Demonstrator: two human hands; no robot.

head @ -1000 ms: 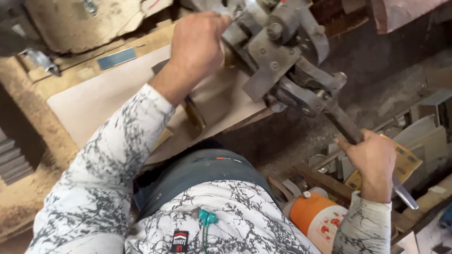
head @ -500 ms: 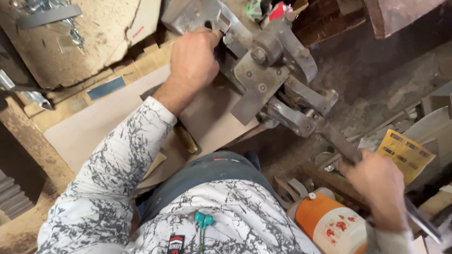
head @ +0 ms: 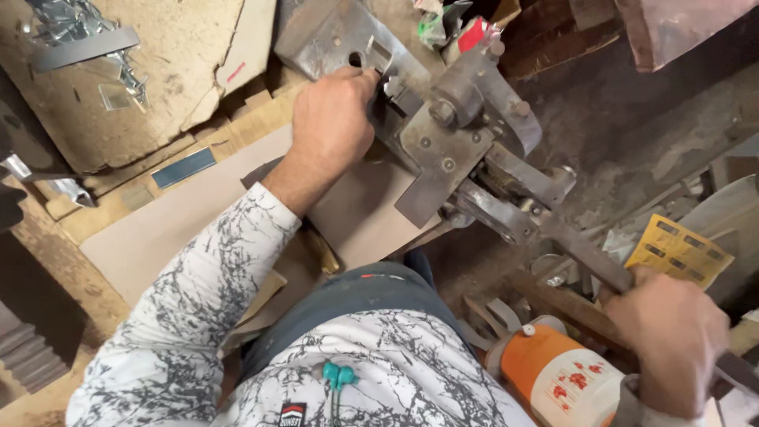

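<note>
Left hand [head: 332, 126] grip presses a small metal piece [head: 390, 83] into the lever press [head: 443, 134]; right hand [head: 672, 348], at 4 o'clock, grip wraps the lever handle [head: 585, 253].

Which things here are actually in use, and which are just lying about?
In use: left hand at the metal press; right hand gripping the lever.

Lying about: orange jug, yellow card, metal scraps, cardboard sheet.

A dusty wooden worktop [head: 118, 213] carries a flat sheet of brown cardboard [head: 182, 229] across its middle. A small dark blue rectangular strip [head: 183, 168] lies just beyond the sheet's far edge. A heavy grey metal lever press [head: 443, 134] sits at the right edge.
</note>
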